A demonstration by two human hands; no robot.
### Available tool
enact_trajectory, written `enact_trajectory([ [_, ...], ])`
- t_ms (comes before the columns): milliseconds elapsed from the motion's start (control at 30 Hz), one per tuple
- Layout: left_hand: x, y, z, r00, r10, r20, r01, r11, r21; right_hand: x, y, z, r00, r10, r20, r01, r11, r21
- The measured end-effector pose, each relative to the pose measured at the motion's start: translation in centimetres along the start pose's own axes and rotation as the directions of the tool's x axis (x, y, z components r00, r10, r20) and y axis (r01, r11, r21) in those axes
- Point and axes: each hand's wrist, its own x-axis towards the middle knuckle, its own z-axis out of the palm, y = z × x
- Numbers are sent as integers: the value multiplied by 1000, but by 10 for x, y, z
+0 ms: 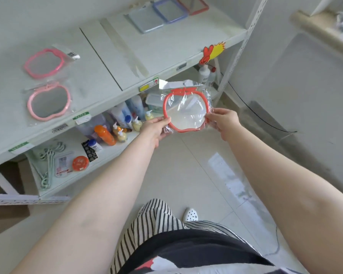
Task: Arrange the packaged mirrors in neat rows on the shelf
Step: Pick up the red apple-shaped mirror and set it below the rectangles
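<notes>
I hold a red apple-shaped mirror (186, 111) in a clear plastic bag in front of the shelf edge, above the floor. My left hand (154, 129) grips its left rim and my right hand (224, 121) pinches its right rim. On the white top shelf (111, 56) two pink apple-shaped packaged mirrors lie one behind the other at the left: the far one (45, 63) and the near one (49, 101). At the shelf's far right lie rectangular mirrors: a pale blue one (145, 19), a purple-framed one (169, 9) and a red-framed one (194, 3).
The lower shelf (53, 186) carries several bottles (105, 134), hangers (48, 165) and a round orange tin (80, 163). A white upright post (244, 44) stands at the shelf's right end. A black cable (255, 113) runs across the tiled floor.
</notes>
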Motion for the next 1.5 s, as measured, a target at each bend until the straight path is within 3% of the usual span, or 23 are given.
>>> enact_trajectory([
  [767,150,110,193,989,44,145,-68,983,168,187,-104,-77,976,38,-217,-33,999,28],
  [933,179,127,230,994,25,108,-40,990,138,238,-130,-91,984,15,-179,-6,999,52],
  [1167,209,151,283,998,56,-5,-56,998,-8,320,-169,-113,998,-34,-59,31,999,-43],
  [1500,239,171,323,958,117,-262,-136,989,-56,402,-217,-104,991,-78,111,93,986,-138],
])
